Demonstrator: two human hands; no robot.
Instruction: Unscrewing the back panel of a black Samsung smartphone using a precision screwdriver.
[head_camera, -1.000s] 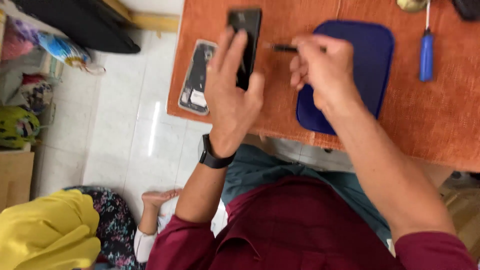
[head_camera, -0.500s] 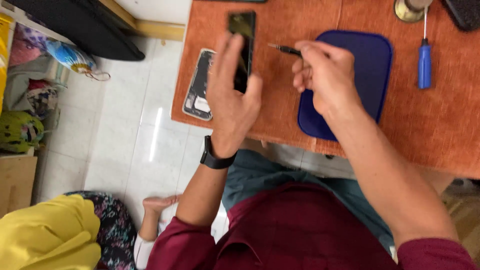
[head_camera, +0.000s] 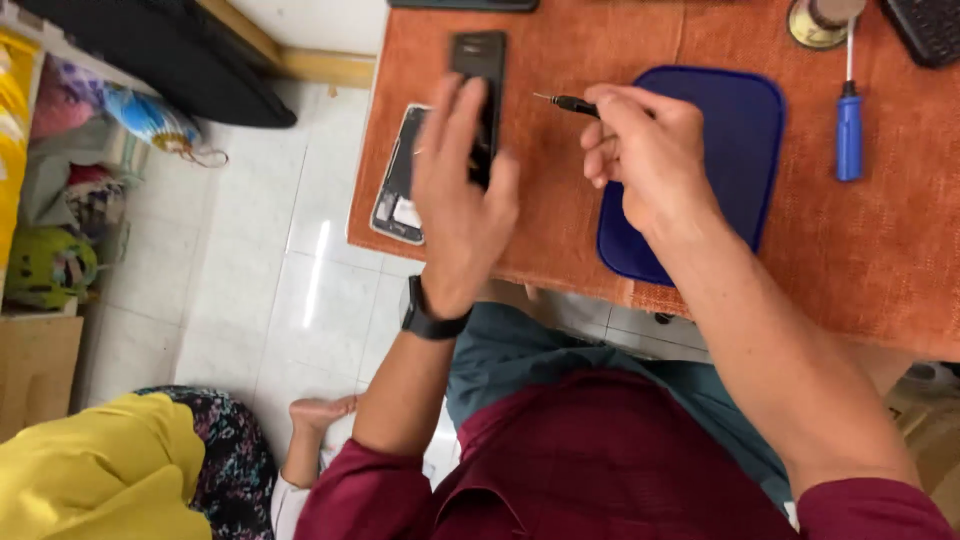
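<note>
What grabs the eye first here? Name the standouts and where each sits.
The left hand grips a dark phone upright over the orange table, at top centre. Beside it the right hand pinches a thin black precision screwdriver, tip aimed at the phone, above a blue mat. An opened phone frame lies at the table's left edge; a blue-handled screwdriver lies right of the mat.

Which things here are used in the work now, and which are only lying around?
In use:
- black phone, held in the left hand
- thin black screwdriver, in the right hand grip

Lying about:
- opened phone frame on the orange table
- blue mat
- blue-handled screwdriver
- round tin
</note>
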